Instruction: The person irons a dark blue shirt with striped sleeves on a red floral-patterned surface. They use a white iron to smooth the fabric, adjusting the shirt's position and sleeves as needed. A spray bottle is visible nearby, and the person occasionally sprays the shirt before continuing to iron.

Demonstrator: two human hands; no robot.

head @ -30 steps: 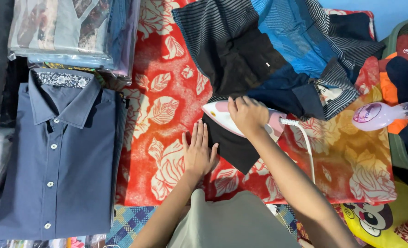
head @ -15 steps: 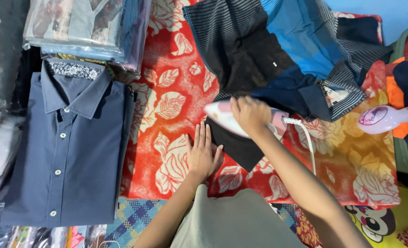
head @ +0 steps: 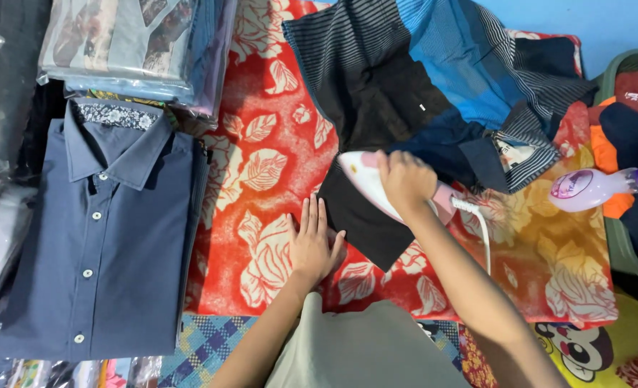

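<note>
Head view: your right hand is closed around the handle of a pink-and-white iron, sole down on the striped blue-and-black shirt. Your left hand lies flat, fingers spread, pinning the dark fabric edge on the red floral blanket. Folded navy button shirt sits well left; purple spray bottle right.

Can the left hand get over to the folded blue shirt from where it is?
Probably yes. The left hand lies flat on the red flowered blanket, and only bare blanket shows between it and the folded blue shirt.
</note>
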